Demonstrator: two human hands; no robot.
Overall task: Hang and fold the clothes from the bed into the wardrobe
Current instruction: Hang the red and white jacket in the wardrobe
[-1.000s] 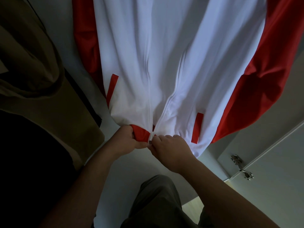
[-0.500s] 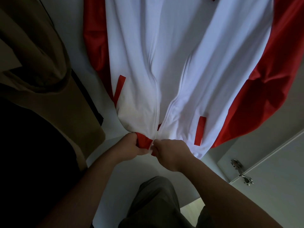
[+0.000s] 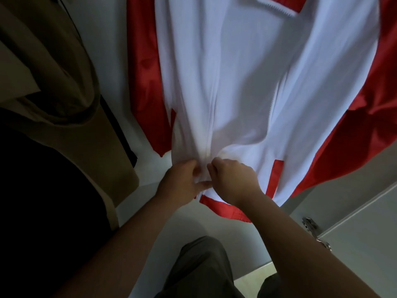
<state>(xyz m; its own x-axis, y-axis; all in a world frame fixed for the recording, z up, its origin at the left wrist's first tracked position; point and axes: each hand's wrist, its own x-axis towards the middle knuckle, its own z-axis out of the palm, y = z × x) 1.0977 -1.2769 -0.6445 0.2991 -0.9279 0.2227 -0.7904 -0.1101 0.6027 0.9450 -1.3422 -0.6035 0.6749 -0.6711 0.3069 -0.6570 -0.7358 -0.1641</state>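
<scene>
The jacket (image 3: 247, 82) front is gripped by the left hand (image 3: 182, 182), fingers curled into white cloth just left of the zip (image 3: 208, 138). The zip line is pinched by the right hand (image 3: 235, 181), fingers curled. Both hands are seen higher than half a second ago, above the red hem band (image 3: 224, 208), then pinched by the left hand, now exposed below the wrists. The jacket is hung inside the wardrobe (image 3: 113, 61), red sleeves (image 3: 363, 138) at both sides. Its collar (image 3: 279, 9) has come into view at top. A tan garment (image 3: 55, 82) is hung at left.
</scene>
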